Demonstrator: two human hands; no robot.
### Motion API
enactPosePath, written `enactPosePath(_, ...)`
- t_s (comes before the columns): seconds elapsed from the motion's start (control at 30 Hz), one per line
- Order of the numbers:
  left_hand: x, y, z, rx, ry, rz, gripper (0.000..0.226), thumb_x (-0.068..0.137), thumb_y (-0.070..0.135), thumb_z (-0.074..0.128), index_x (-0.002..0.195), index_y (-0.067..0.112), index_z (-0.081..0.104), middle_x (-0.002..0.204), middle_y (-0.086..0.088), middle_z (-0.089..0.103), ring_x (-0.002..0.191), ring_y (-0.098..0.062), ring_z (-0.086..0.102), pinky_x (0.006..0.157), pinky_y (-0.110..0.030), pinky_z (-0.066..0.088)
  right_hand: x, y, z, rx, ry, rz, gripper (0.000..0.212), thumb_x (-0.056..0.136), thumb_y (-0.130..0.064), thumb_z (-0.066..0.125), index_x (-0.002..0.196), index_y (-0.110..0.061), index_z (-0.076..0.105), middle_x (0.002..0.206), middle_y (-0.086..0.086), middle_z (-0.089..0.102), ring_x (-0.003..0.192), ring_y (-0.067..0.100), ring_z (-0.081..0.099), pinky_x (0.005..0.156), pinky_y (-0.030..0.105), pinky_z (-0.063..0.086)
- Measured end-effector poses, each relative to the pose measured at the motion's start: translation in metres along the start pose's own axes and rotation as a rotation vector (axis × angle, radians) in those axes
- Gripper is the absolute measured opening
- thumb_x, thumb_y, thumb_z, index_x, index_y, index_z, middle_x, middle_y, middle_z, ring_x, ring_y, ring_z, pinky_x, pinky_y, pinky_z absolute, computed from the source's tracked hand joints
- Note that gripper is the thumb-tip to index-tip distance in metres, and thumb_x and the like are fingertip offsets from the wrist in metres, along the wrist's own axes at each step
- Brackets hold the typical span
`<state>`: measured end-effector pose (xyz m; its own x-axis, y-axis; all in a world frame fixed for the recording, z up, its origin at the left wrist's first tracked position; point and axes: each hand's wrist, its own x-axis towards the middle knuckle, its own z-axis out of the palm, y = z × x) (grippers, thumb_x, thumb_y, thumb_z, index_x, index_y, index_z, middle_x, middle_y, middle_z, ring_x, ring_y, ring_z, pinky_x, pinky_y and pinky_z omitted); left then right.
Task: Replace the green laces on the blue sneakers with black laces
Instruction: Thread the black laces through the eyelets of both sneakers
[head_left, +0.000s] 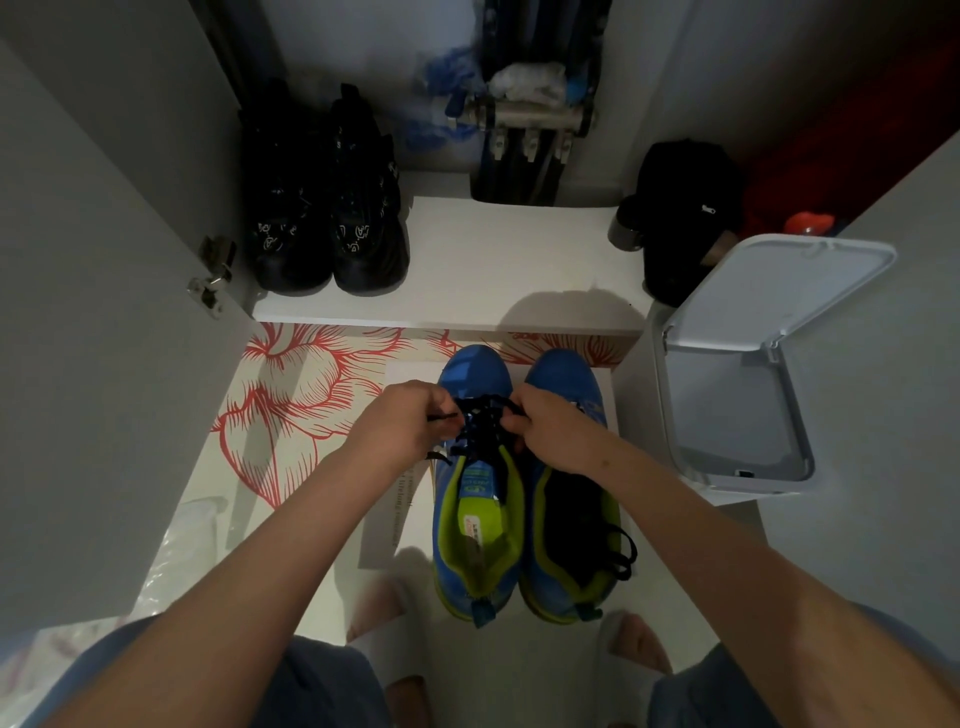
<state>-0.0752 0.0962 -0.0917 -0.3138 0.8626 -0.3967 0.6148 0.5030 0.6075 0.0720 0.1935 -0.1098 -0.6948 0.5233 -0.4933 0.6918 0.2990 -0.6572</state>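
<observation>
One blue sneaker (475, 370) is in work. The left hand (410, 423) and right hand (553, 427) each pinch its black lace (485, 415), likely for even tension.

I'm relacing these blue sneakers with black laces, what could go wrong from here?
Your left hand and right hand pinch the black lace on the sneaker; uneven pulls may leave one end short. Dim light could hide a skipped eyelet. The spare lace draped over the other sneaker might snag.
</observation>
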Motion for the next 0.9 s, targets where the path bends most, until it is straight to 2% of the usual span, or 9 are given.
enactPosePath(0.1,0.001,0.000,0.001,-0.008,-0.030,0.006,0.010,0.084,0.013,0.067,0.094,0.012,0.070,0.096,0.001,0.062,0.091,-0.016,0.058,0.075,-0.023,0.041,-0.001,-0.001,-0.001,0.035,-0.006,-0.032,0.010,0.098,-0.014,0.044,0.103,-0.006,0.048,0.096,0.010,0.055,0.087,0.017,0.050,0.067,0.026,0.037)
enactPosePath(0.23,0.002,0.003,0.002,0.041,-0.072,-0.024,0.013,0.083,0.017,0.069,0.096,0.016,0.069,0.101,-0.003,0.063,0.096,-0.022,0.059,0.085,-0.034,0.049,-0.002,-0.004,-0.005,0.046,-0.029,-0.089,0.009,0.092,-0.020,0.059,0.097,-0.014,0.055,0.097,0.001,0.058,0.091,0.015,0.054,0.076,0.026,0.041)
enactPosePath(0.33,0.002,0.005,0.003,0.048,-0.072,-0.062,0.008,0.086,0.015,0.065,0.094,0.014,0.067,0.103,-0.008,0.064,0.095,-0.027,0.060,0.082,-0.036,0.050,-0.002,-0.004,-0.005,0.046,-0.018,-0.083,0.007,0.090,-0.017,0.061,0.094,-0.012,0.057,0.097,0.004,0.059,0.090,0.015,0.054,0.071,0.024,0.039)
enactPosePath(0.43,0.001,0.005,0.004,0.088,-0.073,-0.087,0.008,0.090,0.016,0.059,0.094,0.010,0.062,0.104,-0.011,0.064,0.094,-0.027,0.060,0.076,-0.032,0.045,-0.002,-0.004,-0.003,0.024,0.001,-0.041,0.014,0.093,-0.017,0.056,0.099,-0.005,0.057,0.097,0.009,0.058,0.086,0.015,0.052,0.062,0.020,0.037)
enactPosePath(0.5,0.001,0.005,0.004,0.086,-0.072,-0.090,0.011,0.092,0.015,0.057,0.097,0.007,0.063,0.105,-0.012,0.064,0.096,-0.027,0.060,0.078,-0.032,0.044,-0.001,-0.004,-0.003,0.012,0.010,-0.025,0.015,0.094,-0.017,0.054,0.101,-0.003,0.057,0.099,0.011,0.059,0.084,0.015,0.052,0.061,0.018,0.036)
enactPosePath(0.57,0.003,0.007,0.002,0.076,-0.071,-0.090,0.011,0.092,0.014,0.056,0.097,0.007,0.063,0.105,-0.013,0.065,0.097,-0.027,0.060,0.081,-0.034,0.045,-0.001,-0.004,-0.004,0.009,0.014,-0.024,0.016,0.094,-0.018,0.055,0.101,-0.003,0.057,0.102,0.013,0.062,0.084,0.017,0.054,0.064,0.022,0.040)
enactPosePath(0.67,0.004,0.009,0.000,0.079,-0.040,-0.093,0.011,0.093,0.010,0.054,0.097,0.012,0.064,0.101,-0.009,0.064,0.093,-0.026,0.059,0.072,-0.027,0.043,-0.002,-0.006,-0.007,0.032,-0.002,-0.033,0.022,0.093,-0.022,0.057,0.102,-0.002,0.062,0.097,0.012,0.066,0.084,0.019,0.060,0.075,0.030,0.046)
enactPosePath(0.8,0.004,0.006,0.002,0.088,0.027,-0.065,0.016,0.090,0.010,0.058,0.103,0.014,0.067,0.108,-0.005,0.065,0.096,-0.024,0.061,0.079,-0.027,0.044,0.001,-0.004,-0.010,0.131,0.075,0.024,0.016,0.094,-0.018,0.055,0.099,-0.005,0.062,0.077,0.001,0.062,0.063,0.003,0.057,0.059,0.014,0.041)
enactPosePath(0.9,0.005,0.003,0.004,0.077,-0.007,-0.062,0.014,0.088,0.011,0.062,0.101,0.013,0.067,0.106,-0.004,0.067,0.093,-0.021,0.060,0.076,-0.024,0.041,0.003,-0.004,-0.010,0.155,0.143,0.028,0.008,0.092,-0.013,0.057,0.094,-0.007,0.062,0.075,-0.002,0.060,0.063,0.004,0.056,0.058,0.012,0.040)
